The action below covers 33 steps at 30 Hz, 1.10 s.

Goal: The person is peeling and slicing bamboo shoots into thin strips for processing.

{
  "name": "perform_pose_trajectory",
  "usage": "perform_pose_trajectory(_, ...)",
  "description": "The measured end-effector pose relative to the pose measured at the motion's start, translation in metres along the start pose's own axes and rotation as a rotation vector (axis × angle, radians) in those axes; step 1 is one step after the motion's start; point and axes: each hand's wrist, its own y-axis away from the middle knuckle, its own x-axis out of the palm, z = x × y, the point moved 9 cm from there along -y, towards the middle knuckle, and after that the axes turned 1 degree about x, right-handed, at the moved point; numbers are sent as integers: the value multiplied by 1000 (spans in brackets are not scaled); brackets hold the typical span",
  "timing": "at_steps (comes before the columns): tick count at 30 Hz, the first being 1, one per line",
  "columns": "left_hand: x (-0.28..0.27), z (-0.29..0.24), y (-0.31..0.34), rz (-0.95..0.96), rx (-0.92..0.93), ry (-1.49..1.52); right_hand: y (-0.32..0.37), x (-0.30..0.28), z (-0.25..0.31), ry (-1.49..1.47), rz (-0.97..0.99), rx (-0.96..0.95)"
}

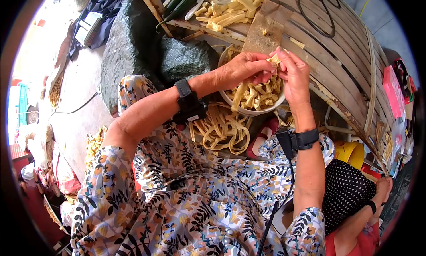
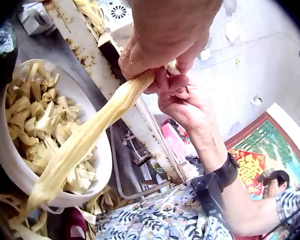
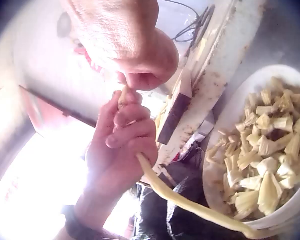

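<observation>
Both hands meet above a white bowl (image 1: 282, 100) of short, folded pale yellow pieces (image 3: 267, 145). My left hand (image 1: 246, 69) holds a long, soft pale yellow strip (image 2: 90, 135), its fingers curled round it. From that hand the strip hangs down across the bowl and over its rim. Right against the left fingertips, my right hand (image 1: 295, 74) pinches the strip's short upper end between thumb and fingers. In the right wrist view the left hand (image 3: 125, 135) shows its curled fingers below the right hand (image 3: 125, 40), with the strip's end between them.
Beyond the bowl, a slatted wooden bench (image 1: 328, 56) bears a wooden board (image 1: 264, 31), piled yellow pieces (image 1: 230, 14), green cucumbers (image 1: 186, 3) and a black cable (image 1: 306, 16). More loose strips (image 1: 222, 129) lie below the bowl. Dark green plastic sacks (image 1: 133, 47) stand to the left.
</observation>
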Motion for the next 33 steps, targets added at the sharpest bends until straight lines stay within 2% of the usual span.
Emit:
perform_pose_trajectory(2,1,-5,1,15,22,-81,-4,-1,-7,-108,8,62)
perform_pose_trajectory(6,2,-15,8,33,84,-215,-7,-14,6,-12,-24,-5)
perform_pose_trajectory(9,-9,-14,8,31,94,-209,-1,-13,3,95,-97,60)
perform_pose_trajectory(10,-10,-12,7,29,81,-239,0,-9,-6,126,-46,145)
perform_pose_trajectory(13,-10,-10,7,14,93,-366,2,12,-9,136,123,61)
perform_pose_trajectory(17,-13,-8,10,31,39,-371,0,10,-7,78,114,25)
perform_pose_trajectory(20,-14,-9,10,46,-18,-317,-1,5,-8,15,125,76)
perform_pose_trajectory(23,-19,-19,9,67,27,-333,-7,-2,-8,-30,90,86)
perform_pose_trajectory(29,-72,-67,-14,-101,216,-552,-45,-32,24,-155,-111,-41)
perform_pose_trajectory(30,-82,-73,-20,-216,239,-628,-52,-31,27,-175,-106,-66)
perform_pose_trajectory(33,-95,-90,-34,-340,383,-700,-72,-31,24,-214,-129,-115)
